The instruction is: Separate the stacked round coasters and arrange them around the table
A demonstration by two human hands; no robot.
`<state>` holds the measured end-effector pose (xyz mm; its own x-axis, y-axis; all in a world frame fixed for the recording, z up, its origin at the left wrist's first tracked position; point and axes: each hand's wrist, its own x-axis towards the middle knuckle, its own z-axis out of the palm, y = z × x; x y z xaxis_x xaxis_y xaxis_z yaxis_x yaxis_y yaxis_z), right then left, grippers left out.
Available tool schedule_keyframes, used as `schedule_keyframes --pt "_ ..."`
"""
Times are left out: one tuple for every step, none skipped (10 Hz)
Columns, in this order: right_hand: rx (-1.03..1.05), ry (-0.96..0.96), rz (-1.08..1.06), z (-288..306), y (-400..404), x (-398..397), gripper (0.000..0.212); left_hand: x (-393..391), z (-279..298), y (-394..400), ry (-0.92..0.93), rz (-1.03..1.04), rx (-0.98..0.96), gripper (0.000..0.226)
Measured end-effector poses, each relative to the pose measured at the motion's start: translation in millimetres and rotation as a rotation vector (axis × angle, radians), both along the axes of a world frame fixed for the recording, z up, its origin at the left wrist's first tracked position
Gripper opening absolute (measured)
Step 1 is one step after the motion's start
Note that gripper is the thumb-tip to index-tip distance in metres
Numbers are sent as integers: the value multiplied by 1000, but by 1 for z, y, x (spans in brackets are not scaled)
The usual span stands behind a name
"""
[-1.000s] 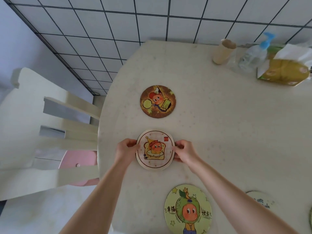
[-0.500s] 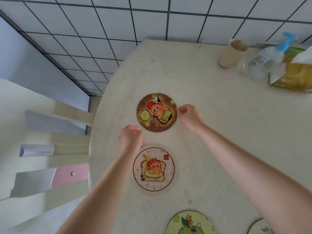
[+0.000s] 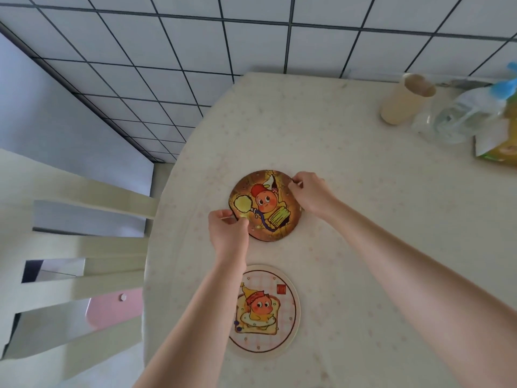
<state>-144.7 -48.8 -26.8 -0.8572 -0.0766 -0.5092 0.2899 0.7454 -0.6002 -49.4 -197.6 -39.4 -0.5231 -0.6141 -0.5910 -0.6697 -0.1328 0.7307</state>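
A brown round coaster (image 3: 265, 205) with an orange cartoon figure lies flat on the cream table (image 3: 363, 219). My left hand (image 3: 228, 229) pinches its lower left edge. My right hand (image 3: 309, 191) pinches its upper right edge. Nearer to me, a white round coaster (image 3: 265, 310) with a toast picture lies flat on the table, untouched, partly crossed by my left forearm.
A beige paper cup (image 3: 405, 99), a clear pump bottle with a blue top (image 3: 461, 116) and a yellow packet (image 3: 498, 147) stand at the far right. A cream slatted chair (image 3: 84, 247) with a pink seat sits at the table's left edge. A tiled wall lies beyond.
Both hands let go of the white coaster, moved away from me and took hold of the brown coaster's edges. The camera tilted forward, so the green coaster left the view.
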Motion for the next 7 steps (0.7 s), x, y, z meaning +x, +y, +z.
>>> schedule_keyframes --pt "-33 17 -72 -8 1 14 23 -15 1 -14 38 -49 -76 28" --pt "-94 32 -175 -14 4 23 17 -35 1 -28 75 -110 -117 30" --pt "-178 -21 -269 -12 5 26 16 -53 0 -35 90 -163 -135 27" --pt "-180 0 -279 -14 3 29 21 -60 -4 -38 67 -210 -189 23" --pt "-127 24 -220 -11 3 35 26 -56 -2 -41 34 -273 -279 18" --pt "-78 50 -217 -8 10 48 35 -44 4 -44 7 -380 -329 23" --pt "-33 32 -204 6 18 74 38 -19 15 -47 11 -391 -312 26"
